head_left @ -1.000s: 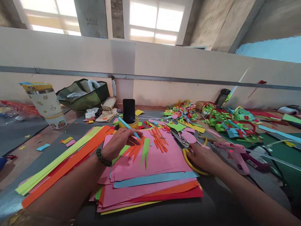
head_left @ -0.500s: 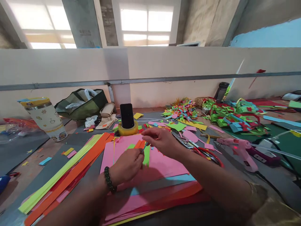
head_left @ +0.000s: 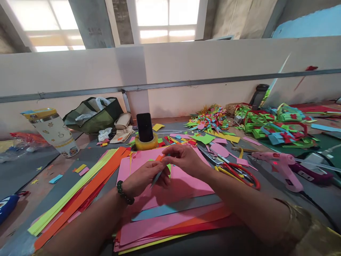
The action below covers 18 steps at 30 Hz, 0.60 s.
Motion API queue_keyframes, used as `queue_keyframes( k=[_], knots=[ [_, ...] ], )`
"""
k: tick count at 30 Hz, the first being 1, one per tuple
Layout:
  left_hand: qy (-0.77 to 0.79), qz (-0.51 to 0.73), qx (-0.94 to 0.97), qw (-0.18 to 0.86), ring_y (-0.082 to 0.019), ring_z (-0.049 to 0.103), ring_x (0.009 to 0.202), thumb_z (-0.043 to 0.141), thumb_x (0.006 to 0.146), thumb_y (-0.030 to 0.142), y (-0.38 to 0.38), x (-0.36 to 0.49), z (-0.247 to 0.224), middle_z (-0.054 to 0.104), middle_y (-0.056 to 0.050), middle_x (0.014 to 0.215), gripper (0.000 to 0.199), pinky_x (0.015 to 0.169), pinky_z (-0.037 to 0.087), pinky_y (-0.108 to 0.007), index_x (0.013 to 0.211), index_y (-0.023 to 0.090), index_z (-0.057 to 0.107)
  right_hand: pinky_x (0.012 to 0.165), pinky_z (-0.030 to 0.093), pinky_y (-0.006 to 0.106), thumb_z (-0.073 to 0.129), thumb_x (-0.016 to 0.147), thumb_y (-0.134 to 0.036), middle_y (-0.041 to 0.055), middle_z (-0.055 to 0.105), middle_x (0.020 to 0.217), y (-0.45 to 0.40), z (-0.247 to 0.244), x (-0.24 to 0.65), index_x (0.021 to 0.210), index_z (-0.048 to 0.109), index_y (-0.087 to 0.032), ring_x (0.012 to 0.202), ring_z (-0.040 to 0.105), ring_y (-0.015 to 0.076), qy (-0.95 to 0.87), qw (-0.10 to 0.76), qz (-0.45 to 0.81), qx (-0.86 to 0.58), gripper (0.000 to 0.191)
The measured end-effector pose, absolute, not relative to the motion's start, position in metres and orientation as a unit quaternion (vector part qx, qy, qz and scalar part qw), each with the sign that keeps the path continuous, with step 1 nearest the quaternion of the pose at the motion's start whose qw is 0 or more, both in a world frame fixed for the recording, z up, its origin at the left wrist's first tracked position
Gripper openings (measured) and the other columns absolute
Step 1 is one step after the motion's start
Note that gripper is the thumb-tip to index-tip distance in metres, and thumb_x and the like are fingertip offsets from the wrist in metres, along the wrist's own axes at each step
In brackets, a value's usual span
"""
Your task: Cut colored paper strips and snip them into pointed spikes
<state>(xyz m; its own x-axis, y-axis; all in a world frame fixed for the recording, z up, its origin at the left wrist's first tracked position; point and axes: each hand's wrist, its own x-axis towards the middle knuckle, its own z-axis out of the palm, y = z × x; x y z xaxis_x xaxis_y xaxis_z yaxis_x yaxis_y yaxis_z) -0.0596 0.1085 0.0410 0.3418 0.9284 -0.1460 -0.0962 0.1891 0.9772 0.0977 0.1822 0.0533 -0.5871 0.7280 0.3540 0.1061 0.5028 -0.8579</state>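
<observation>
My left hand [head_left: 145, 176], with a dark bead bracelet [head_left: 124, 193] at the wrist, is closed on a narrow blue paper strip [head_left: 156, 177] that slants down below its fingers. My right hand [head_left: 186, 160] meets it from the right, thumb and fingertips pinched together at the left fingertips. Whether the right fingers hold the same strip is hidden. Both hands are over a stack of pink paper [head_left: 189, 183]. Bits of orange and green paper lie just behind the fingers, partly covered. A longer blue strip [head_left: 176, 208] lies across the stack nearer to me.
Long yellow-green strips [head_left: 76, 190] and orange strips [head_left: 87, 195] lie left. Red-handled scissors [head_left: 243, 174] and a pink glue gun [head_left: 283, 167] lie right. A phone [head_left: 145, 127] stands in a tape roll [head_left: 146, 143] behind. A tumbler [head_left: 54, 133] leans at left.
My fingertips have come together, and my left hand has turned so the blue strip points down toward me. The view has shifted slightly, moving the right-hand objects farther right.
</observation>
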Motion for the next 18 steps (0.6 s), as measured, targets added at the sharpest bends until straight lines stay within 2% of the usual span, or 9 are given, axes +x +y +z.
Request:
queue_keyframes(
  k=[5, 10, 18],
  knots=[
    [0.415, 0.406, 0.487, 0.652, -0.015, 0.062, 0.062, 0.062, 0.075, 0.052, 0.110, -0.062, 0.043, 0.066, -0.006, 0.068, 0.040, 0.063, 0.048, -0.027, 0.079, 0.013, 0.061, 0.062, 0.048, 0.027, 0.073, 0.068, -0.031, 0.0034, 0.067, 0.081, 0.184, 0.057, 0.101, 0.089, 0.066, -0.016, 0.068, 0.059, 0.0132, -0.772, 0.359, 0.463, -0.245, 0.027],
    [0.419, 0.409, 0.509, 0.632, -0.015, 0.065, 0.067, 0.066, 0.074, 0.048, 0.114, -0.067, 0.040, 0.069, -0.008, 0.077, 0.037, 0.067, 0.048, -0.027, 0.081, 0.012, 0.065, 0.071, 0.051, 0.032, 0.075, 0.063, -0.025, 0.0039, 0.069, 0.084, 0.189, 0.056, 0.102, 0.094, 0.063, -0.017, 0.078, 0.064, 0.0165, -0.749, 0.347, 0.516, -0.229, 0.035],
    [0.426, 0.390, 0.522, 0.627, -0.017, 0.068, 0.073, 0.074, 0.070, 0.042, 0.117, -0.078, 0.040, 0.073, -0.010, 0.083, 0.032, 0.076, 0.050, -0.030, 0.080, 0.012, 0.070, 0.060, 0.050, 0.025, 0.082, 0.051, -0.021, -0.0003, 0.066, 0.068, 0.212, 0.064, 0.111, 0.089, 0.065, -0.014, 0.060, 0.061, 0.0105, -0.641, 0.345, 0.620, -0.293, 0.042]
  ],
)
